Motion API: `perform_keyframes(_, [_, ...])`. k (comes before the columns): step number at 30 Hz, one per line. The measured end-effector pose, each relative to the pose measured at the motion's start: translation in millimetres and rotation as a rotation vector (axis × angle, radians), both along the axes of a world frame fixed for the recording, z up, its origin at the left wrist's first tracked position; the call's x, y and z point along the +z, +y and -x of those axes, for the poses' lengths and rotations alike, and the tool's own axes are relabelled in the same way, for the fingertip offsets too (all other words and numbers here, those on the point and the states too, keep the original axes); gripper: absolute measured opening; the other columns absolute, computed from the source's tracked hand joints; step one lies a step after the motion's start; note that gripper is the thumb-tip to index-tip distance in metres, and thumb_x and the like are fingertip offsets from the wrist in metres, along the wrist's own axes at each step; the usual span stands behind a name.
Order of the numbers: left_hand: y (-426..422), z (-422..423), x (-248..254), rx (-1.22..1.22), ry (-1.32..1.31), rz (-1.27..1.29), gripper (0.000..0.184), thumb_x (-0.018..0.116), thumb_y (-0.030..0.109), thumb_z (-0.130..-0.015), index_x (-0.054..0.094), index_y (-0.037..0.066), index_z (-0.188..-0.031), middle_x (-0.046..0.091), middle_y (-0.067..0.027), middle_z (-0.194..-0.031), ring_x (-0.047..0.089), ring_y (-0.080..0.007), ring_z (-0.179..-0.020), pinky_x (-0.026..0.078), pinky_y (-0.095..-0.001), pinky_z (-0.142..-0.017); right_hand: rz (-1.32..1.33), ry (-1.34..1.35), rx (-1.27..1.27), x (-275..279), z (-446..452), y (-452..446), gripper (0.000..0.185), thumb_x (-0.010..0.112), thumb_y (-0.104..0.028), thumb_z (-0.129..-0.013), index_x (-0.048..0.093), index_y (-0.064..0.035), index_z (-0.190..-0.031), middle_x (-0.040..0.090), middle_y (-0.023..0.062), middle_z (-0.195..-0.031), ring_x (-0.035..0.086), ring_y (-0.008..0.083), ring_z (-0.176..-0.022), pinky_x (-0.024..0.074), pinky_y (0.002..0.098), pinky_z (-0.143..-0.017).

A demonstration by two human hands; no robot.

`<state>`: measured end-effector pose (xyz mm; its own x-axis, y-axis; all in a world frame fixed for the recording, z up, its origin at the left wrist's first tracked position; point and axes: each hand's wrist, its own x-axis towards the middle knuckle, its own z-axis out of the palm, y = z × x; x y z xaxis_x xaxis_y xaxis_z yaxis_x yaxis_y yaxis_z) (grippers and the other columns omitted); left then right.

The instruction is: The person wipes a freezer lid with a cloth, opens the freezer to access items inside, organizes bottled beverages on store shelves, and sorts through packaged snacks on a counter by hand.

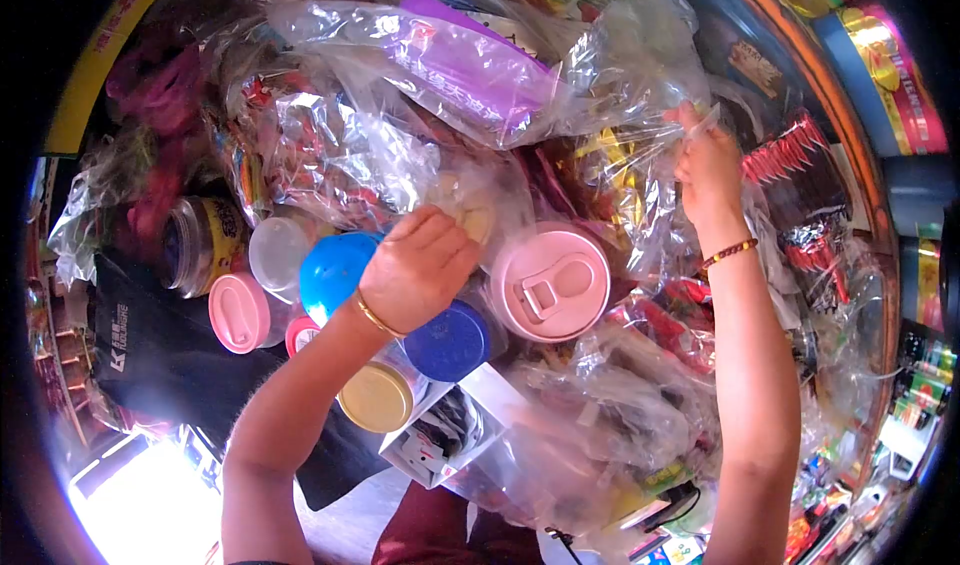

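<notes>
My right hand (pixel 708 170) pinches the edge of a clear plastic bag (pixel 630 75) and pulls it taut. Inside or beneath this bag lies a purple packet (pixel 475 60) with white print. My left hand (pixel 420 270) is closed over a cluster of jars, its fingers curled down; what they hold is hidden. Close to it are a blue round lid (pixel 338 270), a dark blue lid (pixel 448 340) and a gold lid (pixel 376 397). Just right of the left hand stands a jar with a large pink lid (pixel 552 283).
A smaller pink-lidded jar (pixel 240 312) and a clear jar (pixel 195 247) lie to the left, near a black bag (pixel 170 340). A white open box (pixel 430 455) sits in front of me. Red packets (pixel 795 170) lie at the right, inside the orange-brown rim (pixel 855 125).
</notes>
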<state>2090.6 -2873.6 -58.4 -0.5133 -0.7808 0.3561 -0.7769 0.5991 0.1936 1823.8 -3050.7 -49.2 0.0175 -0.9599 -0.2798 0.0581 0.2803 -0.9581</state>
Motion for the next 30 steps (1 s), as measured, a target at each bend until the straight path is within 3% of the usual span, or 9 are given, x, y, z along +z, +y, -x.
perform_keyframes(6, [0.6, -10.7, 19.7, 0.119, -0.002, -0.013, 0.022, 0.067, 0.003, -0.060, 0.061, 0.003, -0.081, 0.061, -0.0085, -0.087, 0.060, -0.0248, -0.082, 0.049, -0.0371, -0.081, -0.001, -0.003, -0.009, 1.0, 5.5, 2.1, 0.026, 0.060, -0.033, -0.089, 0.066, -0.0086, -0.082, 0.029, -0.0109, -0.051, 0.022, 0.0023, -0.042, 0.0146, 0.0219, -0.041])
perform_keyframes(10, [-1.0, 30.8, 31.2, -0.314, 0.174, 0.114, 0.026, 0.061, 0.008, -0.071, 0.061, 0.000, -0.096, 0.061, -0.0123, -0.105, 0.060, -0.0247, -0.098, 0.050, -0.0353, -0.085, 0.016, 0.040, -0.002, 5.8, -6.2, 7.9, 0.025, 0.059, -0.032, -0.089, 0.066, -0.0094, -0.083, 0.028, -0.0110, -0.051, 0.022, 0.0023, -0.043, 0.0145, 0.0219, -0.041])
perform_keyframes(14, [-25.8, 86.3, 7.2, -0.320, 0.176, 0.033, 0.033, 0.056, 0.012, -0.076, 0.056, -0.001, -0.106, 0.061, -0.0132, -0.106, 0.059, -0.0253, -0.100, 0.050, -0.0367, -0.084, 0.044, 0.008, 0.045, 5.3, -8.9, 5.1, 0.025, 0.059, -0.030, -0.090, 0.064, -0.0064, -0.085, 0.029, -0.0106, -0.052, 0.023, 0.0011, -0.043, 0.0140, 0.0209, -0.040])
perform_keyframes(16, [-49.6, 94.8, -36.6, 0.127, -0.117, -0.229, 0.037, 0.053, 0.013, -0.079, 0.053, 0.001, -0.114, 0.061, -0.0143, -0.109, 0.058, -0.0252, -0.101, 0.050, -0.0386, -0.081, 0.052, 0.062, 0.000, 7.6, -6.6, 1.9, 0.025, 0.058, -0.030, -0.090, 0.064, -0.0065, -0.085, 0.029, -0.0106, -0.052, 0.023, 0.0012, -0.043, 0.0143, 0.0207, -0.040])
perform_keyframes(19, [-74.7, 83.3, -25.5, 0.044, -0.414, -0.535, 0.038, 0.052, 0.014, -0.080, 0.052, 0.005, -0.117, 0.060, -0.0155, -0.109, 0.059, -0.0261, -0.097, 0.049, -0.0402, -0.079, 0.020, 0.031, -0.064, 7.5, 4.3, -0.1, 0.025, 0.058, -0.030, -0.090, 0.064, -0.0065, -0.086, 0.029, -0.0104, -0.053, 0.023, 0.0014, -0.043, 0.0152, 0.0207, -0.040])
perform_keyframes(22, [-69.5, 58.0, -19.8, 0.127, -0.075, -0.622, 0.034, 0.051, 0.016, -0.081, 0.055, 0.010, -0.115, 0.061, -0.0131, -0.102, 0.059, -0.0271, -0.094, 0.047, -0.0389, -0.079, -0.009, -0.066, -0.118, 1.3, 8.2, -6.9, 0.024, 0.057, -0.029, -0.091, 0.064, -0.0065, -0.086, 0.029, -0.0103, -0.054, 0.023, 0.0017, -0.043, 0.0155, 0.0205, -0.040])
perform_keyframes(25, [-61.0, 45.5, -23.1, 0.100, -0.223, -0.595, 0.031, 0.051, 0.017, -0.081, 0.057, 0.011, -0.111, 0.061, -0.0100, -0.097, 0.060, -0.0265, -0.088, 0.047, -0.0385, -0.078, -0.093, -0.136, -0.099, 1.7, 10.3, -7.1, 0.018, 0.057, -0.024, -0.091, 0.063, -0.0066, -0.092, 0.031, -0.0101, -0.054, 0.024, 0.0012, -0.044, 0.0170, 0.0198, -0.040])
perform_keyframes(27, [-55.1, 39.6, -40.5, 0.032, -0.194, -0.420, 0.028, 0.051, 0.017, -0.081, 0.057, 0.011, -0.108, 0.061, -0.0088, -0.095, 0.060, -0.0259, -0.087, 0.047, -0.0390, -0.076, 0.124, 0.134, -0.235, 12.4, -2.6, 0.4, 0.013, 0.057, -0.016, -0.090, 0.061, -0.0066, -0.098, 0.035, -0.0095, -0.055, 0.026, 0.0005, -0.045, 0.0192, 0.0191, -0.040])
perform_keyframes(30, [-49.2, 44.9, -59.5, -0.021, -0.187, -0.239, 0.019, 0.050, 0.016, -0.081, 0.060, 0.011, -0.096, 0.062, -0.0064, -0.092, 0.061, -0.0234, -0.085, 0.047, -0.0383, -0.075, 0.837, 0.551, -0.143, 31.8, -21.6, 41.3, 0.011, 0.056, -0.013, -0.089, 0.060, -0.0072, -0.097, 0.050, -0.0051, -0.063, 0.039, 0.0021, -0.050, 0.0321, 0.0195, -0.044])
